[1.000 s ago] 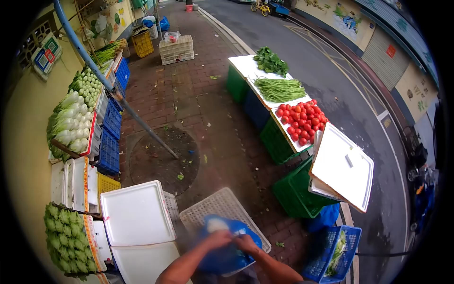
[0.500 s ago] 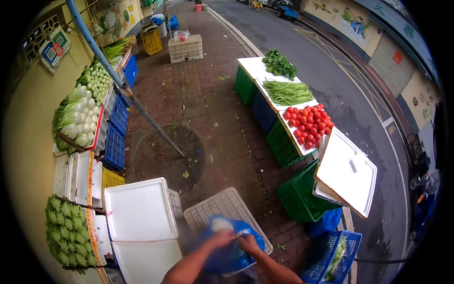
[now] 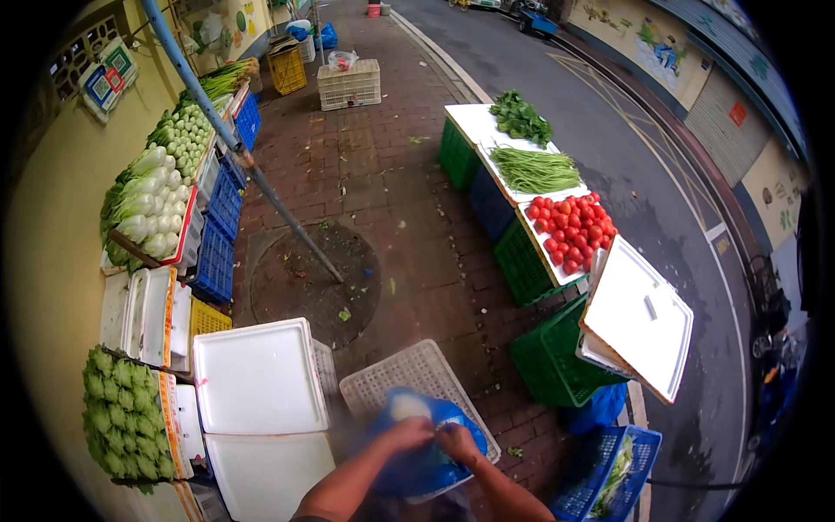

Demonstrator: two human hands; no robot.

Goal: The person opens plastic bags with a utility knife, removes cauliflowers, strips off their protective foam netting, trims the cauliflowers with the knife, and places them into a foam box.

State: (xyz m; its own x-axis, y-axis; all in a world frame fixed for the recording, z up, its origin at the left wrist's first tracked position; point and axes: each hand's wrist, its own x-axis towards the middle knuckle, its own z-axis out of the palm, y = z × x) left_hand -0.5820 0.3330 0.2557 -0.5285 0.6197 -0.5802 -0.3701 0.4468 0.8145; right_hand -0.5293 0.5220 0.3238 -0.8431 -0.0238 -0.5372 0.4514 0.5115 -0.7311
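Bag of blue plastic (image 3: pixel 428 463) spreads over the pale crate's (image 3: pixel 417 369) near end, your left hand (image 3: pixel 412 432) and right hand (image 3: pixel 456 442) curled tight on its top; expect limp, slippery film, best gripped where bunched

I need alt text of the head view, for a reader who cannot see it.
A person's left hand and right hand hold a blue bag over a pale crate on a pavement. Leafy greens, green beans and tomatoes sit at right beside a road; more vegetables line the wall at left.
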